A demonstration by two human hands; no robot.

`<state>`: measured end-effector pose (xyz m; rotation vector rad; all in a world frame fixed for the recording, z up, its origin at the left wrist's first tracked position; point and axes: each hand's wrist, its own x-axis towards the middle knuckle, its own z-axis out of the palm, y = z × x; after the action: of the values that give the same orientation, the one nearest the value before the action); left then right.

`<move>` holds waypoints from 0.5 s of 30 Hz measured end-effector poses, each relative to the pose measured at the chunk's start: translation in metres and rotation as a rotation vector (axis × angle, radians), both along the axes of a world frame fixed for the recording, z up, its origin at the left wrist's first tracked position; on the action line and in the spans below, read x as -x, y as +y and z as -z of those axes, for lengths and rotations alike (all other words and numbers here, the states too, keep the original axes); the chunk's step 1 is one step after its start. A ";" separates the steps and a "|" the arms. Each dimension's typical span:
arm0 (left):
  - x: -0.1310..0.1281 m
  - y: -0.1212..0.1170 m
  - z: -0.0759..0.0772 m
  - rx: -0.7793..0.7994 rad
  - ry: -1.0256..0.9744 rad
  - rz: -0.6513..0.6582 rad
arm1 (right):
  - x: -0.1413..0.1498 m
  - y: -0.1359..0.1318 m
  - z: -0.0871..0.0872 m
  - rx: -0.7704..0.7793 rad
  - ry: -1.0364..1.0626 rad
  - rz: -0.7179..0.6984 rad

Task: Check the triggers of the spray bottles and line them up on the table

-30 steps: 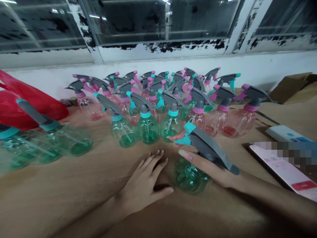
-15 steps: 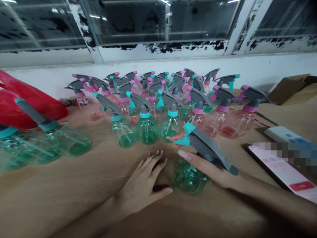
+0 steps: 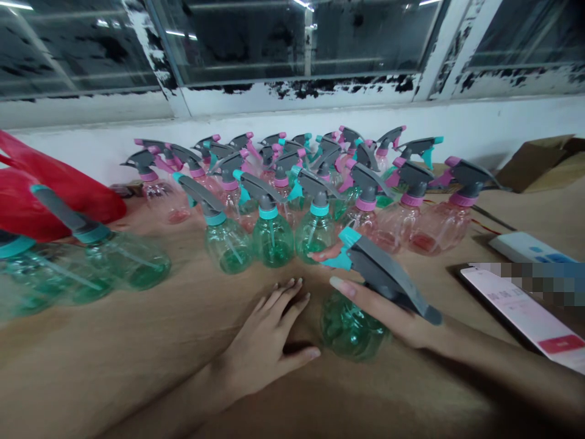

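Clear green plastic bottles (image 3: 137, 271), grey tops (image 3: 64, 210) on. Our left hand (image 3: 262, 341), holding nothing, flat on brown table (image 3: 183, 341). Beside, our right hand (image 3: 388, 310) grips round green plastic spray bottle (image 3: 351, 332), topped. Farther back, pink plastic bottles (image 3: 434, 235), topped too; what's left, we can't tell.

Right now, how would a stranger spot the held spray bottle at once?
From the white wall, come down to the wooden table. In front of the clustered bottles, the right hand holds a green spray bottle with a gray-and-turquoise head. Unlike every other bottle in view, it is gripped by a hand.
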<state>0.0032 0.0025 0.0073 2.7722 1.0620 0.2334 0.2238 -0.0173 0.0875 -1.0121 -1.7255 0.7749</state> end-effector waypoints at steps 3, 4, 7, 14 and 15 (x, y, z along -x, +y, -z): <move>0.000 0.000 0.000 0.003 0.005 -0.003 | -0.003 -0.001 -0.004 -0.026 -0.108 0.015; 0.000 0.000 0.000 0.000 0.004 -0.005 | -0.004 -0.001 -0.004 -0.027 -0.133 0.018; 0.000 0.000 0.000 -0.013 -0.004 -0.003 | -0.006 -0.001 -0.003 -0.015 -0.149 0.010; -0.001 0.002 -0.001 -0.003 0.001 0.002 | -0.003 0.003 0.002 0.011 -0.029 0.025; -0.001 0.001 -0.002 -0.001 0.005 -0.001 | -0.002 0.003 0.003 0.010 -0.018 0.025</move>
<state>0.0040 0.0039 0.0088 2.7744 1.0642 0.2271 0.2256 -0.0144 0.0844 -1.0479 -1.7229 0.7612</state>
